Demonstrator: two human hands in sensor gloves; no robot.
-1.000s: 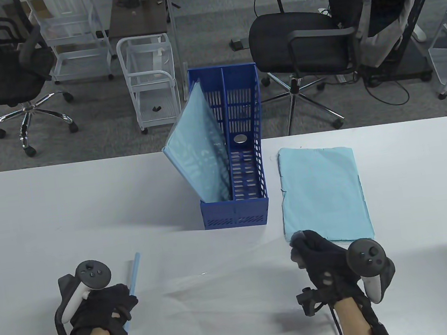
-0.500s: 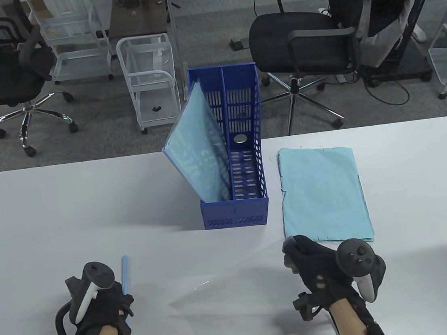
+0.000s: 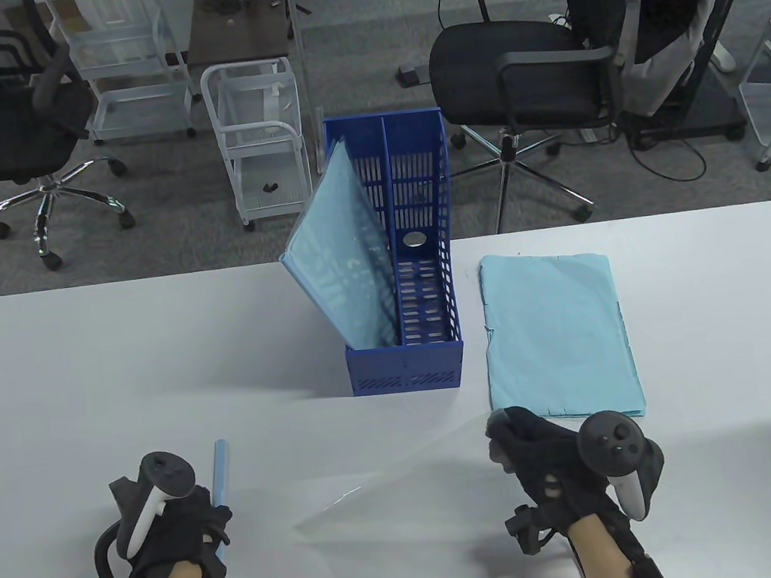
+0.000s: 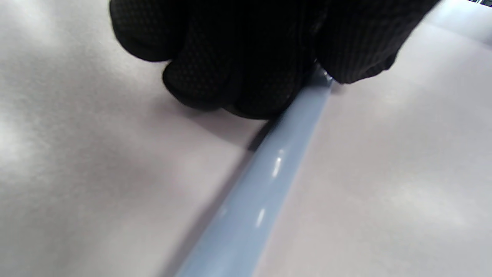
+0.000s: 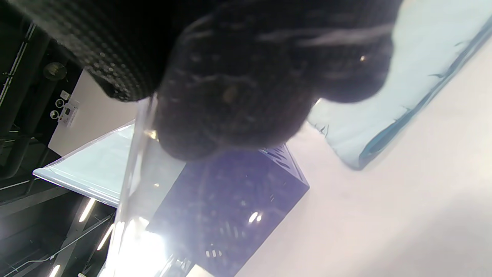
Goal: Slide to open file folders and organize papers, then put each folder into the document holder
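Holder between hands, papers beside.

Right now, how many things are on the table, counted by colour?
Dark blue: 1, the document holder
Light blue: 3, the folder in the holder, the paper stack, the slide bar
Clear: 1, the folder cover
Total: 5

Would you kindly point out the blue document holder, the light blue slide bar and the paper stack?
blue document holder [image 3: 406, 369]: table view, front wall.
light blue slide bar [image 3: 220, 469]: table view, upper end.
paper stack [image 3: 556, 331]: table view, top sheet's middle.
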